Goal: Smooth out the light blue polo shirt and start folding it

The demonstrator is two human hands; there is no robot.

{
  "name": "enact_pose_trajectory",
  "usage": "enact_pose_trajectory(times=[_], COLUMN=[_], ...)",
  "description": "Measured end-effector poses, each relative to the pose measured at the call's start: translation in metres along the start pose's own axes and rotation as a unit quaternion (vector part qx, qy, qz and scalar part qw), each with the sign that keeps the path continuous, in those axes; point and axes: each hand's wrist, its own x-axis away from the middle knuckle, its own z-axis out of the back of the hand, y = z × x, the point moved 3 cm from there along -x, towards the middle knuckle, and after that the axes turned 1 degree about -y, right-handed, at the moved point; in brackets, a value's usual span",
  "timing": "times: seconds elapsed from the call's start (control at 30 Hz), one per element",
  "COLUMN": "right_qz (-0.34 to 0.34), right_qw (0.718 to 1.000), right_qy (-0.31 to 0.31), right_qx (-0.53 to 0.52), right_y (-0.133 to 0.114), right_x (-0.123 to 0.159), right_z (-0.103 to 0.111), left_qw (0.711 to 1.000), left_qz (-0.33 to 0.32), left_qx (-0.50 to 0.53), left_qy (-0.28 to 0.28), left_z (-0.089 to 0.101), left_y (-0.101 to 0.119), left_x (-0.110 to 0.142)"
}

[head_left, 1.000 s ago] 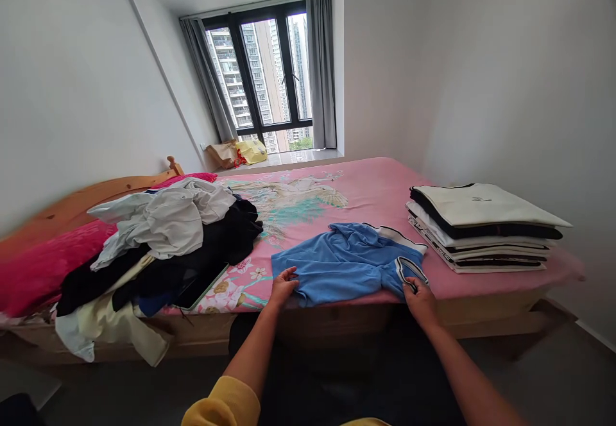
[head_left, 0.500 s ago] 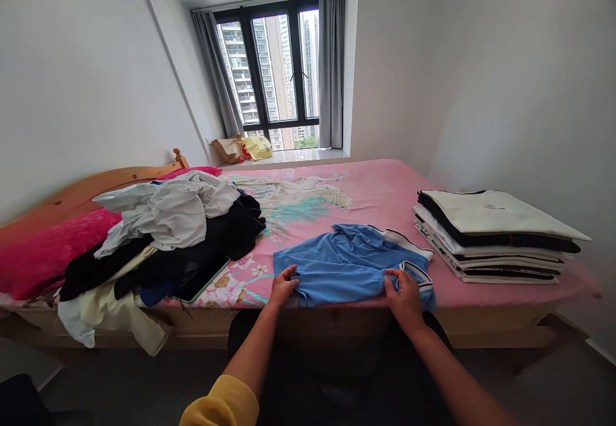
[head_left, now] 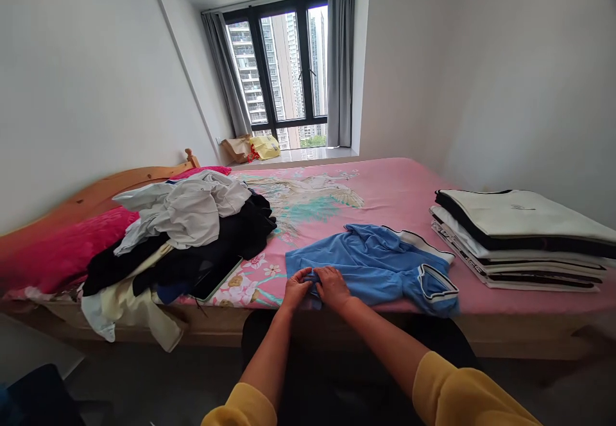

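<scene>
A light blue shirt [head_left: 380,265] with white and black trim lies crumpled on the pink bedspread [head_left: 385,195] near the bed's front edge. Both hands meet at its near left corner. My left hand [head_left: 296,288] pinches the blue cloth there, fingers closed on it. Right beside it, my right hand [head_left: 332,287] also grips the same hem, fingers curled into the fabric. A trimmed sleeve [head_left: 436,283] of the shirt hangs toward the edge on the right.
A heap of unfolded white, black and cream clothes [head_left: 183,233] fills the bed's left, over a tablet [head_left: 216,278] and beside a pink pillow [head_left: 58,256]. A stack of folded garments [head_left: 520,237] sits at the right. Bags [head_left: 253,148] rest on the window sill.
My right hand has let go of the shirt's right sleeve and moved left across the hem to join my left hand at the near left corner. The view has shifted slightly.
</scene>
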Motion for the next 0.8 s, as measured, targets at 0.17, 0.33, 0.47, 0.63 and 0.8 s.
enact_pose_trajectory(times=[0.17,0.33,0.47,0.63,0.8], right_qz=[0.003,0.006,0.029,0.055,0.066], right_qw=[1.0,1.0,0.998,0.995,0.993], right_qy=[0.007,0.024,0.043,0.064,0.079], right_qx=[-0.001,-0.002,-0.031,-0.055,-0.063], right_y=[0.002,0.0,-0.002,-0.004,-0.003], right_x=[0.002,0.007,0.013,0.02,0.026], right_z=[-0.002,0.002,0.006,0.01,0.014], left_qw=[1.0,0.999,0.999,0.998,0.997], left_qz=[-0.012,-0.033,-0.053,-0.062,-0.045], left_qx=[0.013,0.007,-0.002,-0.034,-0.064], left_qy=[-0.007,-0.002,0.002,0.003,-0.019], left_z=[-0.003,-0.008,-0.01,-0.01,-0.013], left_y=[-0.001,-0.001,0.006,0.016,0.022], left_x=[0.006,0.012,0.019,0.031,0.042])
